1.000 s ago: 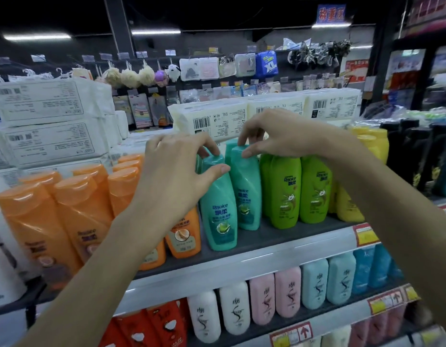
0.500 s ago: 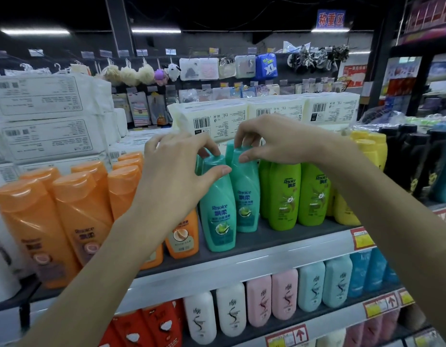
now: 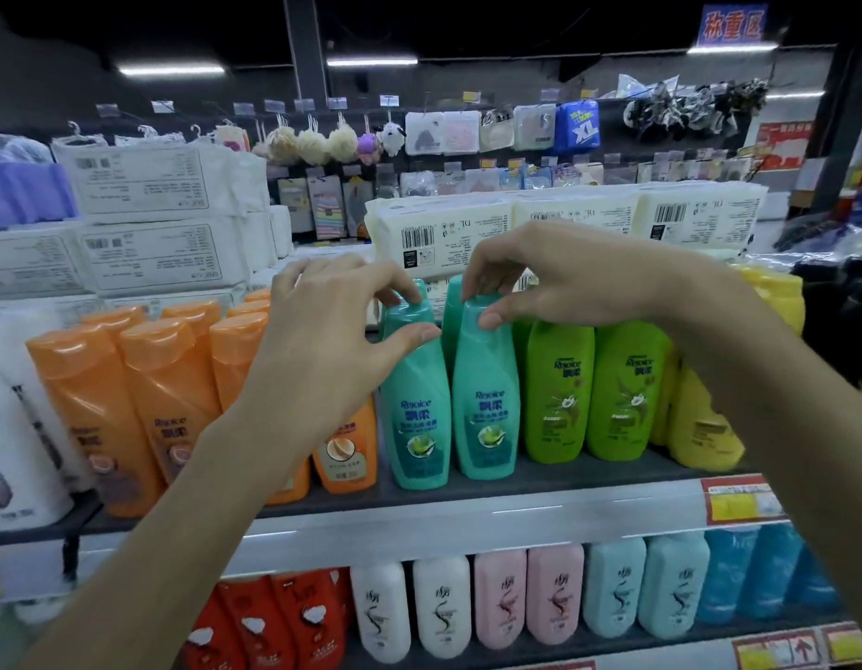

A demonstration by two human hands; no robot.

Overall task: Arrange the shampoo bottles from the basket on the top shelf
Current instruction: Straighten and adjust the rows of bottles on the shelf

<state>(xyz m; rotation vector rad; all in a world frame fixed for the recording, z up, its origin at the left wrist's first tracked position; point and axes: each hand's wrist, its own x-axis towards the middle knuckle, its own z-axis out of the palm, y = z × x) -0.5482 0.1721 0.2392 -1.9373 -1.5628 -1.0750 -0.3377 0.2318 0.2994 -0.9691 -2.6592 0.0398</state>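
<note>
Two teal Rejoice shampoo bottles stand upright side by side at the front of the top shelf [image 3: 467,498]. My left hand [image 3: 332,340] pinches the cap of the left teal bottle [image 3: 417,418] between thumb and fingers. My right hand [image 3: 579,278] grips the cap of the right teal bottle [image 3: 487,408]. A third teal bottle shows partly behind them. Orange bottles [image 3: 143,394] stand to the left, green bottles [image 3: 593,389] and a yellow bottle [image 3: 700,427] to the right. The basket is out of view.
White tissue packs [image 3: 540,220] are stacked behind the bottles and at the left [image 3: 153,224]. The lower shelf holds red, white, pink, pale blue and blue bottles [image 3: 530,597]. Bath sponges and packets hang on a far rack. Price tags [image 3: 738,500] sit on the shelf edge.
The right teal bottle has come forward and now stands level with the left one, close beside it. Both hands stay on the caps.
</note>
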